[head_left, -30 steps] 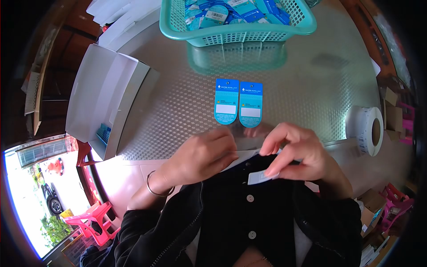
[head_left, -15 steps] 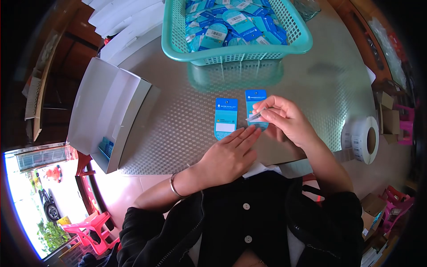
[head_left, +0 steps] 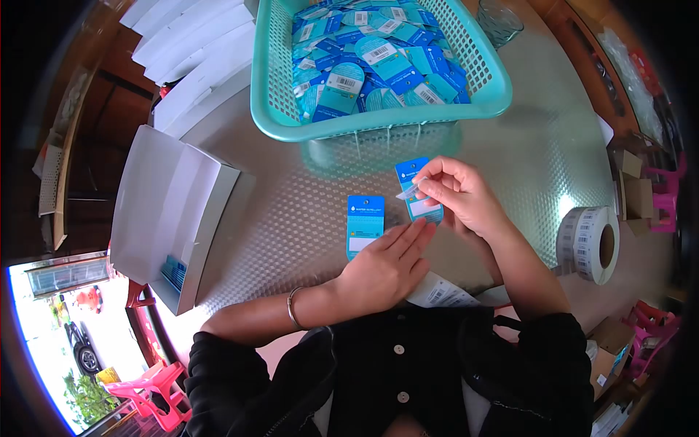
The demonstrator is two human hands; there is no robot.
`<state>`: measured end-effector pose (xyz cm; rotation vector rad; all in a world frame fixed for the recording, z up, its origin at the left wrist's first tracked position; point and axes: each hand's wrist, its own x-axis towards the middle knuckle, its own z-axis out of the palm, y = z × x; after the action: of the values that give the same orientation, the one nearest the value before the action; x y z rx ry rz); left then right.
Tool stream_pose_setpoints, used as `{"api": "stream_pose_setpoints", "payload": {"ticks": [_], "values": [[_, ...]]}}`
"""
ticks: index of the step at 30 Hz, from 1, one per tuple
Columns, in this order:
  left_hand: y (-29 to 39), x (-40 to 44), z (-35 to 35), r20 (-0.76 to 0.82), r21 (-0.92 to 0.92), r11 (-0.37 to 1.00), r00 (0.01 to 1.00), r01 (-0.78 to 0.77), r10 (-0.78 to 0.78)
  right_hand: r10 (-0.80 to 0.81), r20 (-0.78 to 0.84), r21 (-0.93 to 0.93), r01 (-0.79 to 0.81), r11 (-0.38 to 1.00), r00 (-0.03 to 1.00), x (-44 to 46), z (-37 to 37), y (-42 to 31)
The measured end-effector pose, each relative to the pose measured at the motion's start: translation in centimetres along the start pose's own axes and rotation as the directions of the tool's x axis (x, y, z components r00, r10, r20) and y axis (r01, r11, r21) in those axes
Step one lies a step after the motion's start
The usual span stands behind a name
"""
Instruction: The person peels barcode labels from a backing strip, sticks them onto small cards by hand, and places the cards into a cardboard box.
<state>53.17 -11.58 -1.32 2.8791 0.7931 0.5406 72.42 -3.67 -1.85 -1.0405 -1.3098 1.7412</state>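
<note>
Two blue tags, a left tag (head_left: 365, 222) and a right tag (head_left: 425, 209), lie on the metal table, each with a white blank panel. My right hand (head_left: 455, 191) pinches a small whitish sticker (head_left: 413, 189) just over the upper part of the right tag. My left hand (head_left: 389, 264) is flat with its fingers stretched out, the fingertips at the lower edge of the right tag. It partly covers the left tag's lower end. A strip of barcode labels (head_left: 443, 293) lies at the table's front edge, below my hands.
A green basket (head_left: 378, 131) full of blue tags stands at the back. An open white box (head_left: 211, 226) holding some tags is at the left, with stacked white boxes (head_left: 196, 54) behind. A label roll (head_left: 606, 245) stands at the right edge. A glass (head_left: 498, 23) is beside the basket.
My right hand has brought the sticker from near my body to above the right tag. My left hand has opened flat beside that tag, which is now tilted. The head view has shifted.
</note>
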Motion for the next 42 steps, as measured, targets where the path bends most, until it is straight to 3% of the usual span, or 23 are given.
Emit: {"api": "stream_pose_setpoints", "payload": {"ticks": [14, 23, 26, 32, 38, 42], "values": [[-0.7, -0.1, 0.4, -0.091, -0.037, 0.991, 0.987, 0.126, -0.129, -0.091, -0.036, -0.059, 0.089, 0.994, 0.995, 0.1, 0.0, 0.1], [-0.5, -0.4, 0.4, -0.072, -0.035, 0.986, 0.984, 0.163, -0.165, 0.024, 0.027, -0.159, -0.020, 0.987, 0.999, -1.4, -0.4, -1.5], [-0.5, -0.4, 0.6, -0.073, -0.029, 0.986, 0.983, 0.166, -0.168, 0.048, -0.010, -0.114, -0.049, 0.992, 0.999, -1.3, -0.6, -1.2], [-0.3, -0.5, 0.8, -0.073, -0.023, 0.982, 0.979, 0.189, -0.190, 0.026, 0.026, -0.145, -0.022, 0.989, 0.999, -1.4, 0.0, -1.5], [-0.3, -0.4, 0.8, -0.059, -0.020, 0.982, 0.980, 0.188, -0.189, 0.086, -0.048, -0.196, -0.094, 0.976, 0.995, -1.3, 0.4, -1.8], [-0.2, -0.7, 0.9, -0.038, -0.023, 0.981, 0.980, 0.194, -0.195, 0.104, 0.067, -0.144, -0.093, 0.985, 0.992, -1.3, -0.3, -1.5]]}}
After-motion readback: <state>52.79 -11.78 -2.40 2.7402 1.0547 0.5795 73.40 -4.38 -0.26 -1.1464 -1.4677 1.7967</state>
